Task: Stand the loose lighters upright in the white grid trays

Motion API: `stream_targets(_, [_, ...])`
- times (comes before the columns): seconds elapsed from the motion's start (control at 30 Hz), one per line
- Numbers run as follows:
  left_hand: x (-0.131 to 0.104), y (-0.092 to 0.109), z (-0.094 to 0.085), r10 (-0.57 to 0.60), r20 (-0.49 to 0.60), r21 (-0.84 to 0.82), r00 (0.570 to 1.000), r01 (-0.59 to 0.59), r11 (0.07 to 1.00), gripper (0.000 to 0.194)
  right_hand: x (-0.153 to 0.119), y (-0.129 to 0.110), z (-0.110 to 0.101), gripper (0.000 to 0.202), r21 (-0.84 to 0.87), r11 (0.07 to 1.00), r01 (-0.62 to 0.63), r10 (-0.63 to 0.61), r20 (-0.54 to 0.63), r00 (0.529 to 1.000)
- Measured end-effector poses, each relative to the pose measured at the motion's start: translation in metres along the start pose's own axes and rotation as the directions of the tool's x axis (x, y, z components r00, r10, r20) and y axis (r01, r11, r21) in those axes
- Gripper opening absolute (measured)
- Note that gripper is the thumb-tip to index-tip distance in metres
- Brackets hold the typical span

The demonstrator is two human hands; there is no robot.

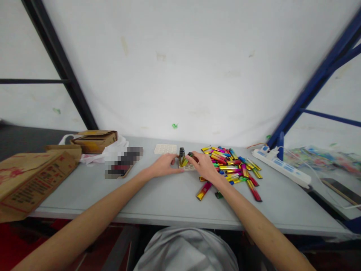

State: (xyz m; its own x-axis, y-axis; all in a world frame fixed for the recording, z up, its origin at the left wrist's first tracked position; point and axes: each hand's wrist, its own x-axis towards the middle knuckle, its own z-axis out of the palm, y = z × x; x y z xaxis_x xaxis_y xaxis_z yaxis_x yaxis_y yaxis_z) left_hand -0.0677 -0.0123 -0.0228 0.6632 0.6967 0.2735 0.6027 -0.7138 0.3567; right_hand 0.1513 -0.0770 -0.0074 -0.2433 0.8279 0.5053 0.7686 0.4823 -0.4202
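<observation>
Left hand is curving half-open beside a pale, holed tray; can't tell if it's gripping. Right hand is pinching a shiny dark-topped lighter at the tray. Black-and-gold upright lighters are standing between the hands; glossy multicoloured loose lighters are lying piled rightward on the grey tabletop.

on the table, a tray sits between the left hand and the right hand, with lighters in it. a second tray lies behind the left hand. a heap of lighters spreads to the right, a power strip beyond it. leftward lie a masked item, a plastic bag, a rear carton and a front carton.
</observation>
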Motion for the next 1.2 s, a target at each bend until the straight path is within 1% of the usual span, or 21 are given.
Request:
stream_targets(0.1, [0.0,-0.001,0.001,-0.009,-0.004,0.009,1.0,0.01,1.0,0.06,0.0,0.001,0.004,0.036,-0.03,0.999,-0.023,0.025,0.052,0.998])
stream_targets(0.17, [0.0,-0.001,0.002,-0.015,-0.004,0.004,1.0,0.015,1.0,0.059,0.0,-0.001,0.005,0.031,-0.046,0.999,-0.015,0.019,0.072,0.997])
stream_targets(0.3, [0.0,-0.001,0.002,-0.009,-0.015,-0.011,1.0,0.009,1.0,0.059,0.0,-0.007,0.006,0.024,-0.093,0.993,0.073,-0.06,0.135,0.989])
stream_targets(0.47, [0.001,-0.002,0.002,0.001,-0.016,-0.031,1.0,-0.001,1.0,0.061,0.003,-0.011,0.005,0.024,-0.222,0.96,0.17,-0.138,0.152,0.979])
stream_targets(0.6, [0.001,-0.002,0.001,-0.019,-0.009,-0.049,1.0,0.019,0.999,0.061,0.007,-0.011,-0.003,0.019,-0.176,0.959,0.223,-0.18,0.231,0.956])
stream_targets(0.7, [0.0,-0.002,0.001,-0.008,0.001,-0.023,1.0,0.008,1.0,0.063,0.007,-0.01,-0.007,0.02,-0.17,0.963,0.212,-0.159,0.28,0.947])
stream_targets(0.77, [0.0,-0.002,0.001,0.009,0.007,-0.011,1.0,-0.009,1.0,0.063,0.006,-0.011,-0.006,0.021,-0.191,0.961,0.201,-0.138,0.3,0.944])
stream_targets(0.87, [0.0,-0.003,0.001,0.021,0.011,-0.018,1.0,-0.021,1.0,0.063,0.004,-0.014,-0.003,0.025,-0.234,0.954,0.187,-0.111,0.302,0.947])
stream_targets(0.93, [0.0,-0.003,0.001,0.014,0.009,-0.024,1.0,-0.014,1.0,0.061,0.005,-0.014,-0.005,0.03,-0.211,0.96,0.182,-0.116,0.289,0.95])
stream_targets(1.0, [0.0,-0.003,0.001,-0.001,-0.001,-0.022,1.0,0.001,1.0,0.06,0.007,-0.006,-0.015,0.033,-0.168,0.972,0.164,-0.121,0.243,0.962])
stream_targets(1.07, [0.0,-0.003,0.001,-0.016,-0.008,-0.015,1.0,0.016,1.0,0.061,0.009,0.011,-0.032,0.034,-0.17,0.979,0.11,-0.082,0.161,0.984])
stream_targets(1.13, [0.0,-0.003,0.001,-0.021,-0.002,-0.014,1.0,0.021,1.0,0.063,0.009,0.037,-0.051,0.03,-0.246,0.969,0.016,0.003,0.078,0.997])
stream_targets(1.2, [0.0,-0.003,0.001,-0.021,0.009,-0.02,1.0,0.021,1.0,0.064,0.004,0.066,-0.07,0.022,-0.351,0.933,-0.081,0.106,0.052,0.993])
